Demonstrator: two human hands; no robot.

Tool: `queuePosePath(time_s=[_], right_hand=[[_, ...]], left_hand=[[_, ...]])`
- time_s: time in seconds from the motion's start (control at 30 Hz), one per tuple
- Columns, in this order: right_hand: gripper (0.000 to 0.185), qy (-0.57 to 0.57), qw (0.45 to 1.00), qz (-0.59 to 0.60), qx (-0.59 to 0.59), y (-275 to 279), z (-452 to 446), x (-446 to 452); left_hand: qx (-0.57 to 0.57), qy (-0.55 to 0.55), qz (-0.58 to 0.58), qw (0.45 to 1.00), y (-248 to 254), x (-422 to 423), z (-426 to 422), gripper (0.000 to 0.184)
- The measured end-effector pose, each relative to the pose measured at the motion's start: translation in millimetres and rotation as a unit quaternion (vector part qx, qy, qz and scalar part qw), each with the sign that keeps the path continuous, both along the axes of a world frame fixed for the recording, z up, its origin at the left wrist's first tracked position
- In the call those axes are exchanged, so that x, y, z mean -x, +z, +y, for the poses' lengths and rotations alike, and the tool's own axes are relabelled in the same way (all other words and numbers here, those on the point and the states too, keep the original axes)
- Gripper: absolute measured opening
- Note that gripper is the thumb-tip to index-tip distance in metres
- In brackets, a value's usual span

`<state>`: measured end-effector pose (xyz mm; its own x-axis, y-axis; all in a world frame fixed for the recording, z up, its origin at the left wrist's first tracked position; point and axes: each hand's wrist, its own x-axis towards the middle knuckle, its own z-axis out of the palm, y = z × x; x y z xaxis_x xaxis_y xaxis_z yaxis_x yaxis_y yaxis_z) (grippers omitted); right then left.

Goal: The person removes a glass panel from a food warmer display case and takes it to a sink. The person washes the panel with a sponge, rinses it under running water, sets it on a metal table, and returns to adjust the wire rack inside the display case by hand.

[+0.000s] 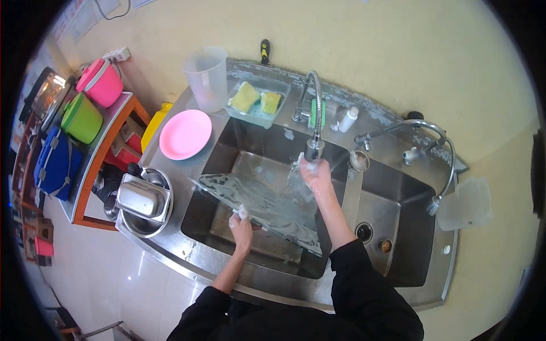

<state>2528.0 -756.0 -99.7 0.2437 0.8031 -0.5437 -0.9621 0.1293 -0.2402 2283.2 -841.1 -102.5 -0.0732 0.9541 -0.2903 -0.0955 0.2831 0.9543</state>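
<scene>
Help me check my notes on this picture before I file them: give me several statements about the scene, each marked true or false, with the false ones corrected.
1. The left hand holds the soapy clear panel by its edge. True.
2. The right hand is down in the smaller basin. False: it is at the spray head, over the larger basin.
3. Two yellow sponges lie in the clear tray. True.
4. The plate is blue. False: it is pink.
5. The clear pitcher stands beside the tray. True.
</scene>
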Motion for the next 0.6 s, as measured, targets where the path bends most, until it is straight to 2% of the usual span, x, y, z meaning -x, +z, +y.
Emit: queuePosePath(time_s=[0.07,0.1,0.2,0.23,0.27,0.33,0.4,0.43,0.5,0.53,0.57,0.6], right_hand=[[0.019,0.043,0.998,0.006,-0.047,-11,0,-5],[0.016,0.025,0.999,0.033,0.021,-26,5,-2],[0.013,0.164,0.983,-0.076,-0.032,-44,12,-16],[0.015,0.178,0.947,-0.267,-0.015,-95,29,-32],[0.019,0.180,0.876,-0.447,0.032,-146,47,-47],[0.033,0.181,0.748,-0.617,0.166,-197,71,-60],[0.042,0.201,0.604,-0.733,0.238,-194,69,-65],[0.042,0.224,0.540,-0.774,0.243,-173,59,-62],[0.036,0.236,0.727,-0.640,0.079,-154,51,-55],[0.028,0.211,0.894,-0.383,-0.095,-156,47,-56],[0.022,0.169,0.951,-0.071,-0.250,-160,41,-55],[0.018,0.241,0.930,-0.088,-0.263,-168,32,-60]], left_hand=[[-0.002,-0.004,0.011,1.000,5,-6,5,0.039],[-0.007,-0.006,0.007,1.000,7,-2,6,0.039],[-0.030,-0.001,0.012,0.999,9,-12,13,0.040],[-0.030,-0.003,0.011,0.999,12,-13,14,0.040],[-0.029,-0.006,0.011,1.000,15,-13,17,0.040],[-0.024,-0.006,0.016,1.000,7,-4,18,0.040],[-0.015,-0.005,0.021,1.000,4,-4,18,0.040],[-0.011,-0.004,0.024,1.000,4,-5,18,0.040],[-0.013,0.014,0.036,0.999,-13,-3,18,0.039],[-0.018,0.032,0.046,0.998,-28,-4,22,0.039],[-0.035,0.032,0.082,0.995,16,0,11,0.038],[-0.067,0.027,0.127,0.989,11,1,10,0.039]])
